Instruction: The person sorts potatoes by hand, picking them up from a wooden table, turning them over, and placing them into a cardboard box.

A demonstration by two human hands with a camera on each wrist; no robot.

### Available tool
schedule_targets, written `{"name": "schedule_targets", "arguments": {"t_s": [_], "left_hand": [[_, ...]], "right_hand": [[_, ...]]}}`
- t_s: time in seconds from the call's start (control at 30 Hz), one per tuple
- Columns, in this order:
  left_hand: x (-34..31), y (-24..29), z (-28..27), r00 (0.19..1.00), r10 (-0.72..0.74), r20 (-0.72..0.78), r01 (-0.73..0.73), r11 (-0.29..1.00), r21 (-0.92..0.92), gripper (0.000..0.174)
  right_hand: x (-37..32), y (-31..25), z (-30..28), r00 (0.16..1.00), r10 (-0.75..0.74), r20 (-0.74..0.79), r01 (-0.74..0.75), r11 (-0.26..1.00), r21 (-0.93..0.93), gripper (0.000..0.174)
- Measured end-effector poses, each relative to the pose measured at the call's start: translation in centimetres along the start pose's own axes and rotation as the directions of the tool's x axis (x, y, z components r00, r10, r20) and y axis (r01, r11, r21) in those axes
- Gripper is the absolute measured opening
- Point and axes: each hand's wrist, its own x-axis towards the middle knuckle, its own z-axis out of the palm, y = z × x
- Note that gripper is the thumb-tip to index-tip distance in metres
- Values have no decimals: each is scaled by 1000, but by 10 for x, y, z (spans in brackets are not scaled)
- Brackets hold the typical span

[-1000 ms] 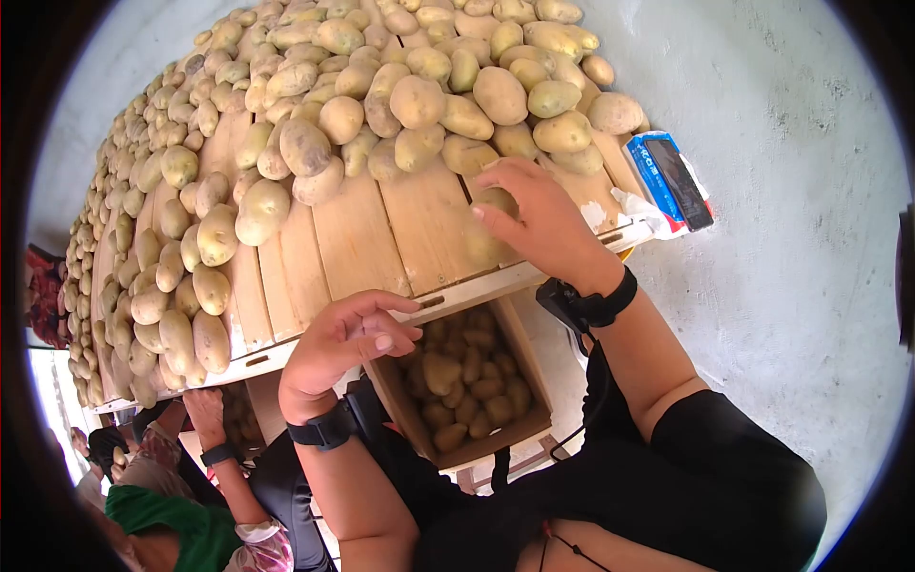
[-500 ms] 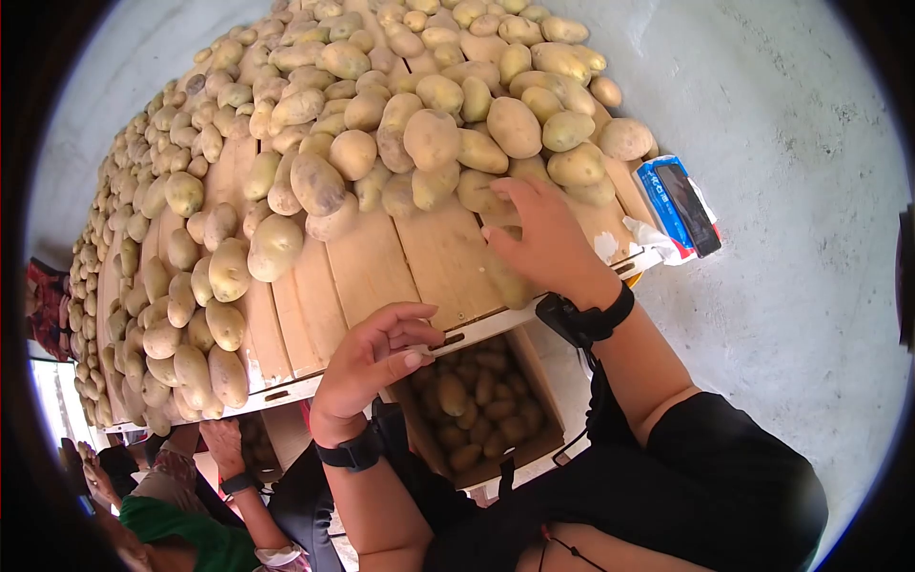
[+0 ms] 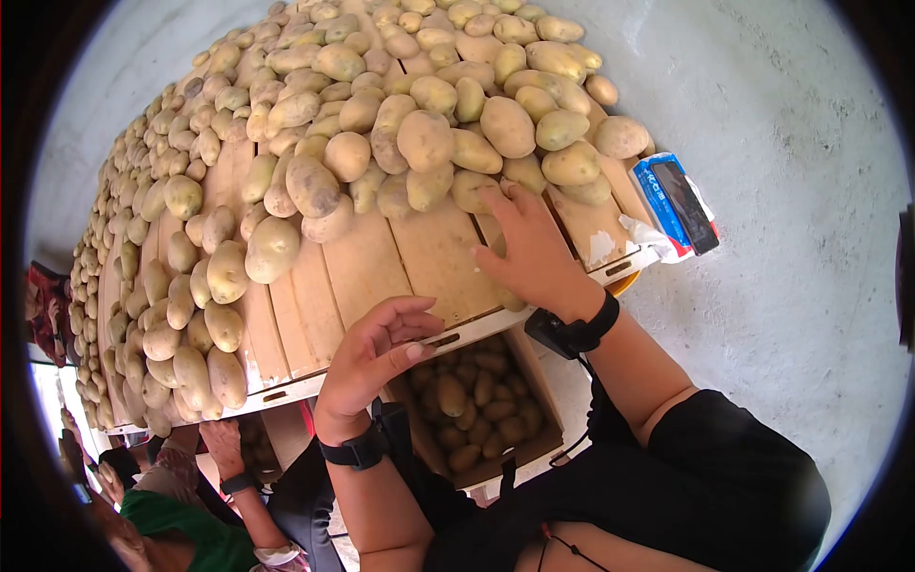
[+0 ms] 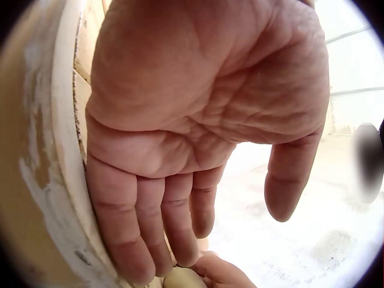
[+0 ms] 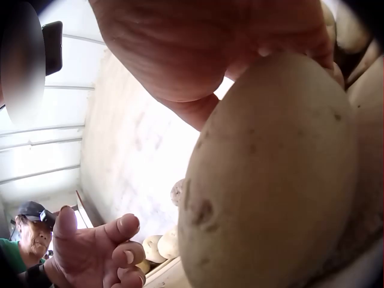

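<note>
My right hand [image 3: 538,248] arches over a potato [image 3: 512,297] near the front edge of the wooden table [image 3: 438,257]. Its fingers reach forward to the front row of the potato heap [image 3: 429,143]. In the right wrist view that large potato [image 5: 270,180] lies close beneath palm and wrist, and the hand's far fingertips are partly hidden behind it. My left hand [image 3: 376,357] hovers by the table edge, fingers loosely bent and thumb apart. Its palm [image 4: 204,108] holds nothing. Past its fingertips, a potato [image 4: 183,279] shows beside part of the right hand [image 4: 222,273].
Below the table edge stands a cardboard box [image 3: 543,429] with several potatoes inside. A phone [image 3: 684,205] lies on a blue package [image 3: 662,200] at the right table corner, beside the grey wall [image 3: 762,238]. Another person's hand [image 3: 224,448] is at the lower left.
A potato has rolled from under the right fingers toward the table edge. The right fingers have straightened forward. My left hand has shifted slightly right, and the view has shifted a little.
</note>
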Motion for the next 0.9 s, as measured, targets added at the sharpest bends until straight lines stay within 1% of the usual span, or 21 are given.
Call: {"name": "schedule_targets", "arguments": {"t_s": [0.07, 0.17, 0.27, 0.3, 0.37, 0.47, 0.57, 0.67, 0.77, 0.87, 0.9], "left_hand": [[0, 1, 1, 1000, 15, -11, -15, 1000, 7, 56], [0, 1, 1, 1000, 16, -22, -15, 1000, 24, 56], [-1, 0, 0, 999, 18, -37, -17, 999, 40, 57], [-1, 0, 0, 999, 21, -43, -19, 999, 41, 57], [-3, 0, 0, 998, 30, -60, -28, 999, 38, 56], [-3, 1, -3, 999, 26, -34, -27, 999, -23, 49], [-5, 0, -2, 996, 39, -86, -35, 998, 49, 54], [-6, 0, -2, 993, 43, -111, -39, 998, 47, 53], [-8, 3, -4, 994, 19, -104, -18, 1000, 17, 49], [-9, 1, -2, 990, 40, -136, -31, 997, 70, 53], [-9, 1, -2, 991, 35, -128, -28, 998, 56, 56]], "right_hand": [[4, -1, -11, 995, 65, 81, -76, 988, 132, 50], [5, -1, -14, 999, -23, 24, 21, 995, 102, 50], [2, -1, 3, 988, -154, -22, 152, 986, -65, 50], [4, -3, -4, 993, -96, 61, 94, 995, 33, 50], [10, -11, -24, 970, -8, 245, -44, 977, 208, 50], [4, -13, -14, 986, -91, 137, 76, 991, 114, 51], [2, -14, -9, 965, -250, 81, 252, 968, -8, 50], [6, -24, -21, 947, -231, 223, 238, 971, -8, 55], [-1, -15, -5, 924, -286, 255, 285, 958, 40, 55], [-3, -16, -1, 905, -354, 235, 358, 933, 30, 52], [-4, -19, -1, 918, -331, 220, 332, 943, 34, 53]]}}
